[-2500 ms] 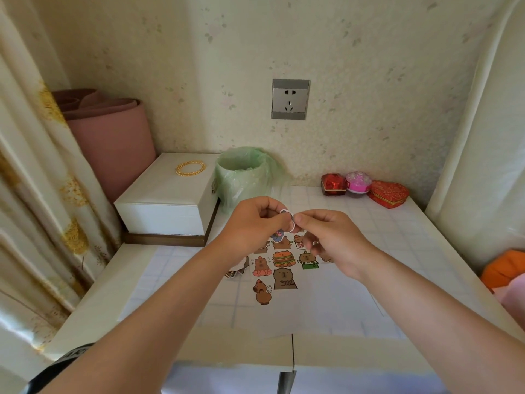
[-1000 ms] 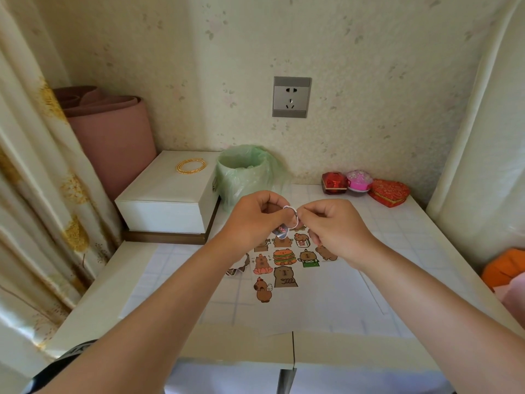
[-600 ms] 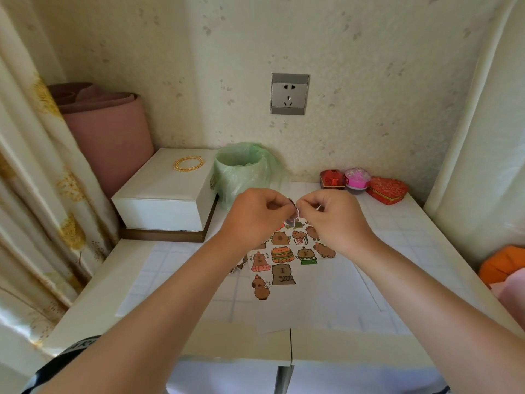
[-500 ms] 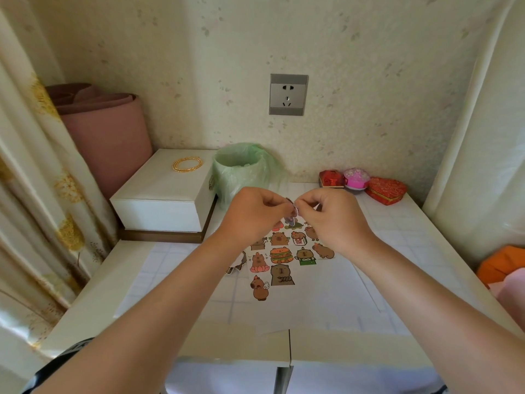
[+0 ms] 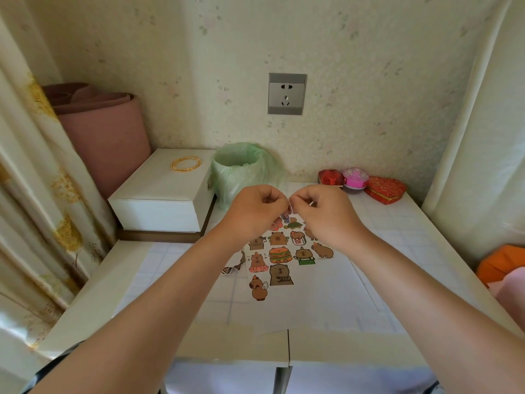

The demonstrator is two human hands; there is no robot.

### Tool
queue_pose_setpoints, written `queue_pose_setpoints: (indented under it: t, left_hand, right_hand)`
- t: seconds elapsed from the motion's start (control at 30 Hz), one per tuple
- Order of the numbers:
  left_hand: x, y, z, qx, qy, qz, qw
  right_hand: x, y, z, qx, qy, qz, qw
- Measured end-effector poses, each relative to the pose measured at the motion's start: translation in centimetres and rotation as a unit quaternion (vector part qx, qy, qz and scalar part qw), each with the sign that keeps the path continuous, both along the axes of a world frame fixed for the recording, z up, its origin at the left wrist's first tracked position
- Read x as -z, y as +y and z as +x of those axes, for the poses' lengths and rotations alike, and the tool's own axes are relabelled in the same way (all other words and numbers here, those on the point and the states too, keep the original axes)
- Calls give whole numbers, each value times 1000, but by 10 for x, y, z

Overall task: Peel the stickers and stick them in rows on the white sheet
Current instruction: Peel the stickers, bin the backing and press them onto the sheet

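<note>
- Sticker [image 5: 287, 216] is held over the white sheet [image 5: 318, 297], at its far end.
- My left hand [image 5: 255, 209] and right hand [image 5: 322, 210] both pinch it.
- I think I'm peeling; next, press it in a row.

Both bare forearms stretch forward over the table [image 5: 113, 268], converging. Left hand [image 5: 257, 207] and right hand [image 5: 324, 211] meet fingertip to fingertip above its far middle, fingers curled in, both pinching one small sticker [image 5: 286, 216] between them.
</note>
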State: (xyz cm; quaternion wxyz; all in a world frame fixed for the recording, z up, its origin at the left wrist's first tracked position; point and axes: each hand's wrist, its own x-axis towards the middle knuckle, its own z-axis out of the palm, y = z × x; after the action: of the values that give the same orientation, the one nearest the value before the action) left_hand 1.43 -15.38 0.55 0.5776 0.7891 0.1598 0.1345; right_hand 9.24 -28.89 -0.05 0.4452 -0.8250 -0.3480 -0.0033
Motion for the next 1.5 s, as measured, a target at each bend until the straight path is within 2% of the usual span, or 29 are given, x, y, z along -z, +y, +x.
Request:
queue_pose_setpoints:
  t: [0.2,0.47,0.73,1.03,1.37,1.5]
  left_hand:
    - [3,4,1,10,-7,-24,1000]
    - [-2,10,-2,5,-25,-40,999]
    - [-11,19,-6,-26,-45,-106,993]
    - [-18,45,-22,-53,-41,-50,996]
    - [-15,106,-44,-120,52,64,989]
    - [-18,127,-52,-144,54,35,987]
  right_hand:
    - [-2,3,-4,-2,114,30,993]
    - [-7,8,-9,0,77,76,994]
    - [-11,27,-8,23,11,86,996]
    - [-14,52,-20,6,-11,86,996]
    - [-6,99,-21,32,4,85,996]
    - [-14,123,1,58,-11,96,994]
